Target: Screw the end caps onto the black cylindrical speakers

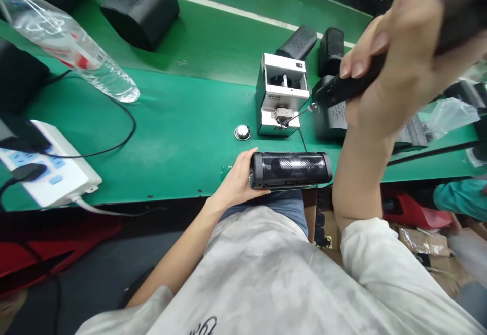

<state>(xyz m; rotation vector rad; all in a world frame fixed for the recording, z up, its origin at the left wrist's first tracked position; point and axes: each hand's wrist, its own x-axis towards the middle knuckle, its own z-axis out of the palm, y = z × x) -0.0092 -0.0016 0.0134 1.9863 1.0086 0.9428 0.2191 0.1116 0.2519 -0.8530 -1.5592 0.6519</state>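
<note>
My left hand (239, 176) is closed around the left end of a black speaker (294, 169) with a perforated grille, lying sideways at the table's front edge. My right hand (395, 66), raised and close to the camera, grips a black electric screwdriver (352, 85). Its thin bit slants down left to the front outlet of a white and grey screw feeder (283, 94); whether a screw sits on the tip is too small to tell. Left of the feeder lies a round shiny metal dish (242, 132).
Several black speaker housings (142, 7) stand along the back and behind the feeder. At left are a water bottle (76, 45), a white power strip (64, 165) and a loose black cable (131, 132). A person's teal sleeve (462, 199) shows at far right.
</note>
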